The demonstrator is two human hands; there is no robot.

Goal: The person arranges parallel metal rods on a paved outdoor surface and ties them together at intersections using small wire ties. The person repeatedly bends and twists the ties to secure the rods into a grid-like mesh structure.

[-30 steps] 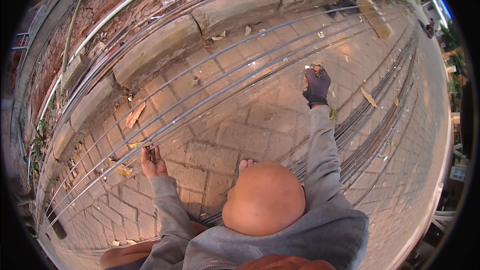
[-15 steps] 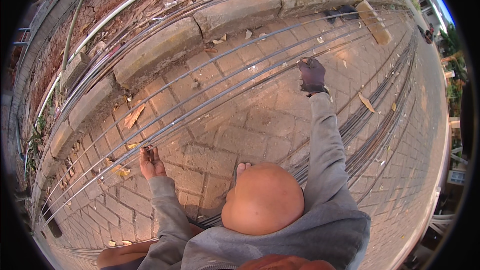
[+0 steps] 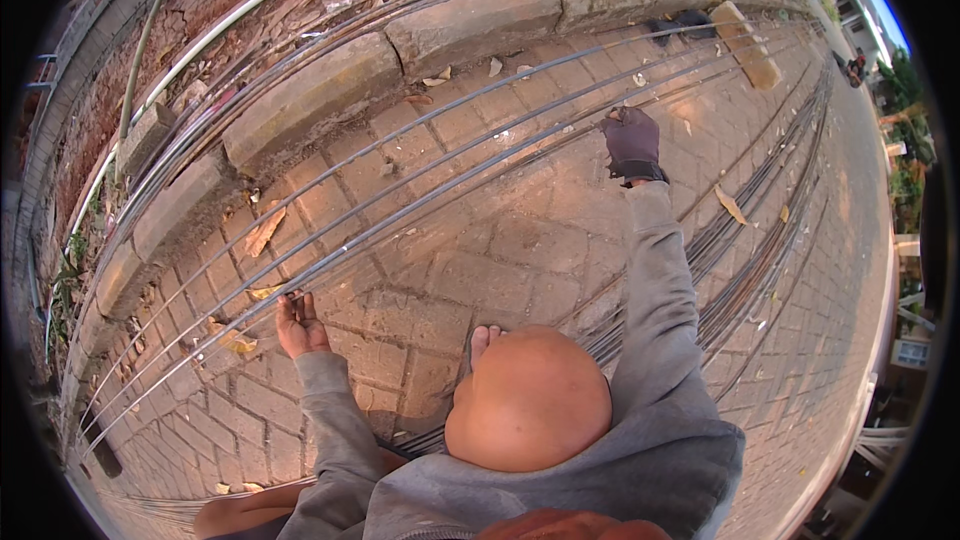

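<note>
Long thin metal rods (image 3: 400, 211) run side by side from lower left to upper right over the paving. My left hand (image 3: 302, 328), bare and palm up, has its fingers curled round a thin rod at the near edge of this group. On my right hand (image 3: 633, 142) is a dark fingerless glove. Its fist is closed round a thin rod well away to the right, with the arm stretched out. Between the hands the nearest rod is smeared by motion. My bent knee (image 3: 528, 395) is below and between them, with bare toes (image 3: 485, 337) beside it.
A loose bundle of darker rods (image 3: 740, 240) lies right of my right arm. Kerb stones (image 3: 315, 100) line the far side, with more rods and a white pipe (image 3: 245, 20) beyond. A pale block (image 3: 747, 46) sits across the rods' far end. Dry leaves (image 3: 730, 204) are scattered about.
My right hand has shifted slightly to the right and its wrist has turned a little. My left hand stays almost in place. Both remain closed.
</note>
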